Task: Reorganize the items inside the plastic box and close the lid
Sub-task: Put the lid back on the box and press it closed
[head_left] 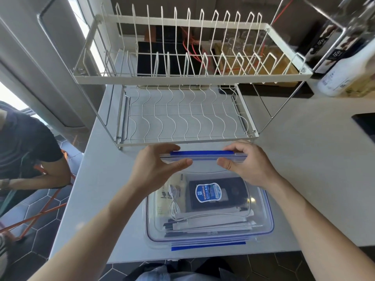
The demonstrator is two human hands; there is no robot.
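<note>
A clear plastic box (261, 230) with blue clips stands on the grey counter near its front edge. Inside lie a black device with a blue label (211, 194), a coiled white cable (174, 201), a pale yellow packet (162, 201) and several flat white and dark items (211, 225). The clear lid (203, 159) with a blue latch is tilted up over the box's far edge. My left hand (156, 167) grips the lid's left part, thumb in front. My right hand (249, 163) grips its right part the same way.
A white two-tier wire dish rack (188, 78) stands just behind the box. White bottles (345, 67) sit at the back right. A dark cutout (365, 122) is at the right edge. A seated person (26, 151) is at the left, beside the counter.
</note>
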